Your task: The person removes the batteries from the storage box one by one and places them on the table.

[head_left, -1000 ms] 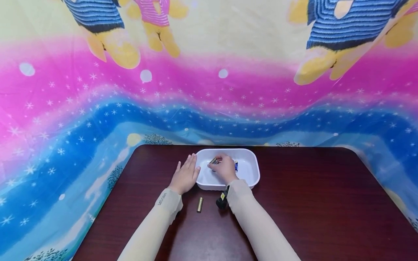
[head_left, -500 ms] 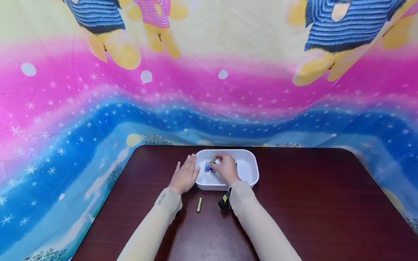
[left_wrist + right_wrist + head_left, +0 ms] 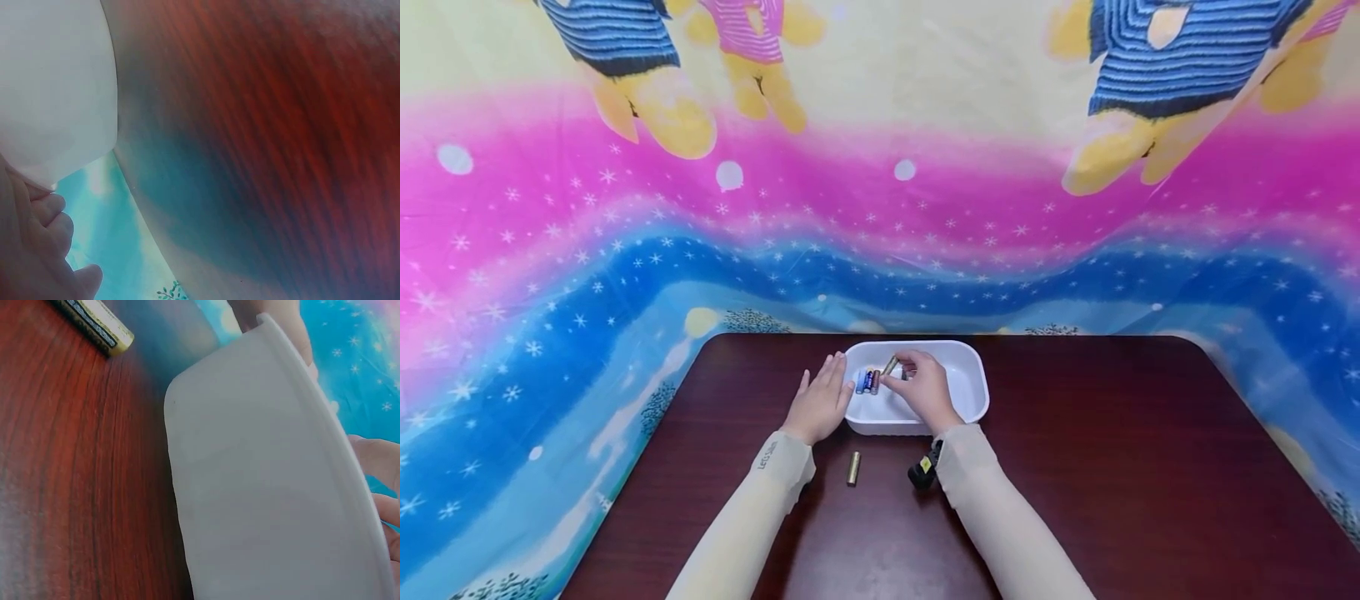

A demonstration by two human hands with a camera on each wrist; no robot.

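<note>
A white plastic tray [image 3: 967, 382] stands on the table. My left hand [image 3: 817, 402] lies against its left side with straight fingers; in the left wrist view the fingertips [image 3: 53, 209] touch the tray's rim. Over the tray, my right hand [image 3: 927, 392] pinches a gold battery [image 3: 890, 365] between thumb and fingers, tilted. Just left of it, several batteries [image 3: 868, 382], blue and brown, lie side by side inside the tray. In the right wrist view the tray wall [image 3: 262, 462] hides the tray's inside, and only parts of the right fingers [image 3: 378, 464] show past the rim.
One more gold battery [image 3: 853, 468] lies on the dark wooden table [image 3: 1112, 467], in front of the tray. A black wrist camera [image 3: 923, 472] hangs under the right cuff. A patterned cloth [image 3: 880, 208] rises behind the table's far edge.
My right hand has shifted a little right, still pinching the gold battery. The batteries in the tray have slid left and come into view; a blue one on the right is now hidden.
</note>
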